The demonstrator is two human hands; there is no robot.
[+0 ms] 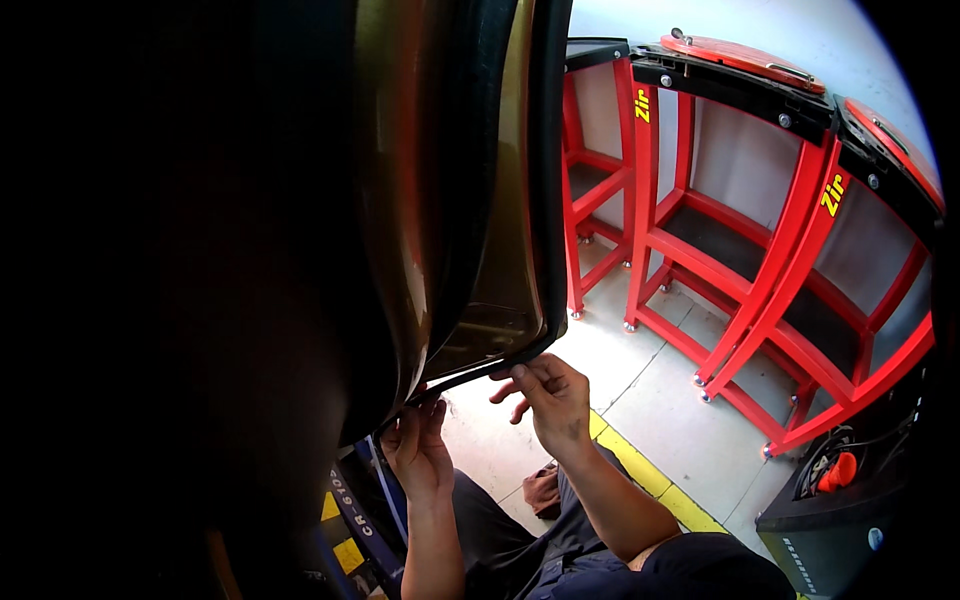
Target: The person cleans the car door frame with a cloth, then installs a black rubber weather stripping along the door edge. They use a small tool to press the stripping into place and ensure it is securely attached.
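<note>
Fingers (528, 381) touching thin black strip (465, 379), glossy curved bronze panel (392, 220)

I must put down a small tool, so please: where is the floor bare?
The pale tiles between the yellow line and red stands look bare. It is crowded at the panel's lower edge, with left hand and right hand, and on the box, with an orange object.

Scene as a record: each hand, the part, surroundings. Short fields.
left hand: fingertips up at the strip's lower-left stretch; grip unclear
right hand: thumb and forefinger pinching the strip, other fingers loose
part: black edge strip along the rim of a gold-brown vehicle panel
right side: red metal stands with black upper rails
floor: pale tiles, yellow stripe
</note>
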